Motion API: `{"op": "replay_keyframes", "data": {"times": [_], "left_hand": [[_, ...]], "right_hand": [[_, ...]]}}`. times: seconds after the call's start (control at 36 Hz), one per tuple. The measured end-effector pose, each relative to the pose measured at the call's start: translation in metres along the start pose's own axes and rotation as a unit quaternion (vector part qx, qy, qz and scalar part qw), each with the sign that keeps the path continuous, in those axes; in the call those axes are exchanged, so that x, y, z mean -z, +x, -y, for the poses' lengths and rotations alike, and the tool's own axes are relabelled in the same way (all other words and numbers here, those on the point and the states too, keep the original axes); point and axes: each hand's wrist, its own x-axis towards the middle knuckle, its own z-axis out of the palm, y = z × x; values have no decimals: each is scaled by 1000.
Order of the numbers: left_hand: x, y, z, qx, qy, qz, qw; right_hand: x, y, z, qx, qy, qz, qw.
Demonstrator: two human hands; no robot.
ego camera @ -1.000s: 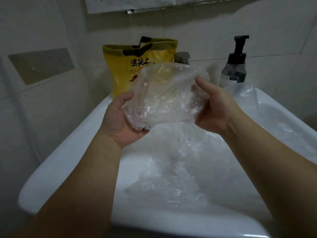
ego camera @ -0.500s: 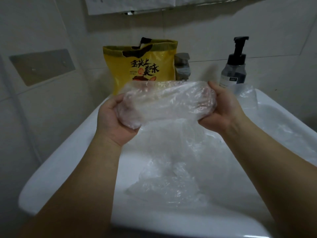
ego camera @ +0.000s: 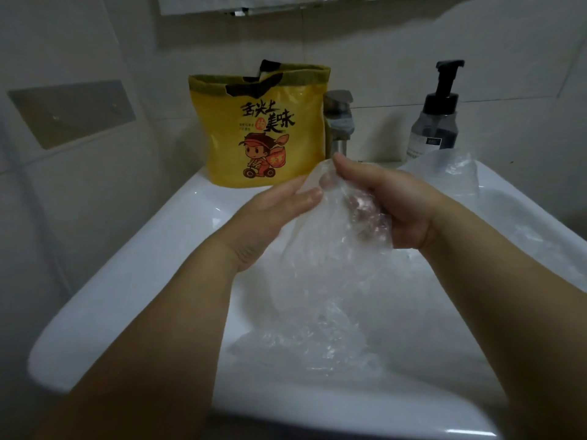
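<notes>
A clear, crumpled plastic bag (ego camera: 320,265) hangs over the white sink (ego camera: 133,281), its lower end bunched in the basin. My right hand (ego camera: 390,204) grips the bag's top, fingers curled round the gathered film. My left hand (ego camera: 270,217) lies against the bag's left side with its fingers nearly straight, touching the film near the top. Whether those fingers pinch the film is hidden.
A yellow snack bag (ego camera: 263,128) stands on the sink's back ledge. To its right are a metal tap (ego camera: 338,122) and a dark pump bottle (ego camera: 436,119). More clear plastic (ego camera: 444,166) lies on the back right rim. Tiled walls surround the sink.
The bag was held wide between both hands. My hands have come together and lowered, and the bag's top is gathered into my right hand while my left fingers have straightened.
</notes>
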Motion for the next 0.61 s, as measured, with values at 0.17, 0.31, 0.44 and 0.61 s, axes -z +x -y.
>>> {"op": "replay_keyframes", "data": {"times": [0.17,0.31,0.44,0.61], "left_hand": [[3,2,-4,-2,-80,-47,996],[12,4,-8,-20,-192,-127,973],[12,5,-8,-19,-255,-161,953],[12,6,-10,-16,-284,-144,948]], "right_hand": [[7,2,2,35,50,-149,987],[23,8,-2,47,173,-249,952],[10,12,-19,-42,84,-150,984],[-6,14,-30,-69,-19,-21,997]]}}
